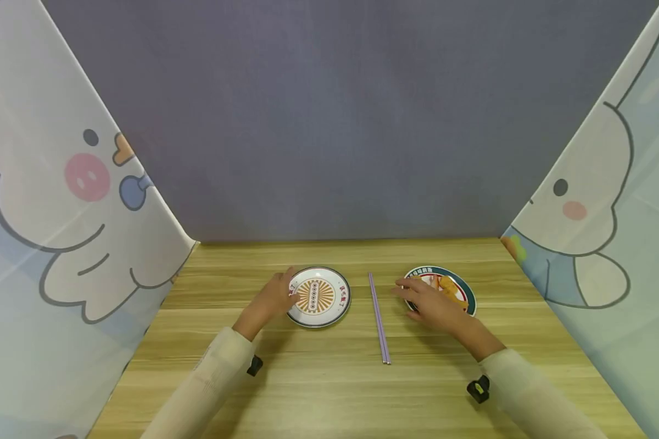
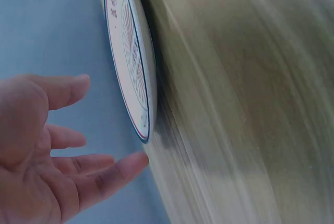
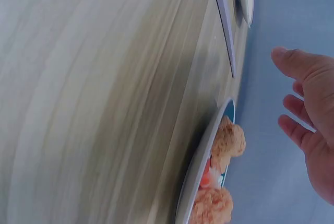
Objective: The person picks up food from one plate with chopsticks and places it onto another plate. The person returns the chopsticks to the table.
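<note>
A white plate with a sunburst print and red lettering lies left of centre. My left hand hovers at its left edge, fingers loosely extended and holding nothing; in the left wrist view a fingertip comes close to the plate's rim, and contact is unclear. To the right lies a plate with a dark green rim, bearing golden fried pieces that look like fried chicken. Above its near-left side is my right hand, fingers relaxed and holding nothing, partly hiding the plate. Purple chopsticks lie between the plates.
The wooden table ends at a grey back panel. Cartoon-printed panels stand on the left and right. A small black device is at each wrist.
</note>
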Action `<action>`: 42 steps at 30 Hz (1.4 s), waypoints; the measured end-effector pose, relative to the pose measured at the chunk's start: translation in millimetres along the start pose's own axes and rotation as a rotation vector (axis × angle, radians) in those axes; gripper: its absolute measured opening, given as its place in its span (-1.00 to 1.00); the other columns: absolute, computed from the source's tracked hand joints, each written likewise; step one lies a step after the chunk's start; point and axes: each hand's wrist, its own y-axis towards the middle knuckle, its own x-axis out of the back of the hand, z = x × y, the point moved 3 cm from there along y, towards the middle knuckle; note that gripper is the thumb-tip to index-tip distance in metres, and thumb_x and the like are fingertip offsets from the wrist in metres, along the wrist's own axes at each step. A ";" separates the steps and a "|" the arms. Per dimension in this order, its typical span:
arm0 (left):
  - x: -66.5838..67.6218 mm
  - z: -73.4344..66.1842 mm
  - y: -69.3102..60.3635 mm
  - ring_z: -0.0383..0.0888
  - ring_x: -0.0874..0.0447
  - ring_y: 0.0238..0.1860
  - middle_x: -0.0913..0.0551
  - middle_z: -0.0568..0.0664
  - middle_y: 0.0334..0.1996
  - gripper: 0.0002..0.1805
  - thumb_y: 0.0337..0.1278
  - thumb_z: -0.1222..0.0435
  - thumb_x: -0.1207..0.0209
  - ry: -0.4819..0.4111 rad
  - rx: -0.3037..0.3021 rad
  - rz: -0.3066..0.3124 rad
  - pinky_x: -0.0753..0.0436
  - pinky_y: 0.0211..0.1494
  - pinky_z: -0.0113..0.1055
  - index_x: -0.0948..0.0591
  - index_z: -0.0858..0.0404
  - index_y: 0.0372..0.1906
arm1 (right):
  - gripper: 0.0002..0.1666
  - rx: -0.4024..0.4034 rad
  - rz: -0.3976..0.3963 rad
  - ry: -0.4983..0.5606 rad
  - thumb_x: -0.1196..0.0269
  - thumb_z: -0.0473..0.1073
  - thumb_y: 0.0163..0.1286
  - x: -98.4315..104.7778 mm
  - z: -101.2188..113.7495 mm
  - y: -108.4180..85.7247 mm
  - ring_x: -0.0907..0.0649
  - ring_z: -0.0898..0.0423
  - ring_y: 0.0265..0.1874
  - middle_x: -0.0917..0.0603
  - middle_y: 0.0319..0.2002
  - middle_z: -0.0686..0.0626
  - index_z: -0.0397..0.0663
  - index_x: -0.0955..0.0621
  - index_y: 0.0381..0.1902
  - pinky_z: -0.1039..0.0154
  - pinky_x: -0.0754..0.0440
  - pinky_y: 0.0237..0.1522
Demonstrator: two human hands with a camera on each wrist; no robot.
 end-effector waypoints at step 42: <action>-14.5 51.2 14.0 -0.03 -0.74 -0.30 -0.60 0.36 0.05 -0.16 0.13 0.62 -0.24 -0.669 0.305 0.133 -0.85 -0.25 -0.25 -0.28 0.30 0.55 | -0.71 0.221 0.274 0.216 -0.48 -0.31 0.19 -41.6 40.5 23.0 -0.66 0.16 -0.05 -0.71 -0.06 0.07 0.24 -0.80 -0.23 0.27 -0.71 0.01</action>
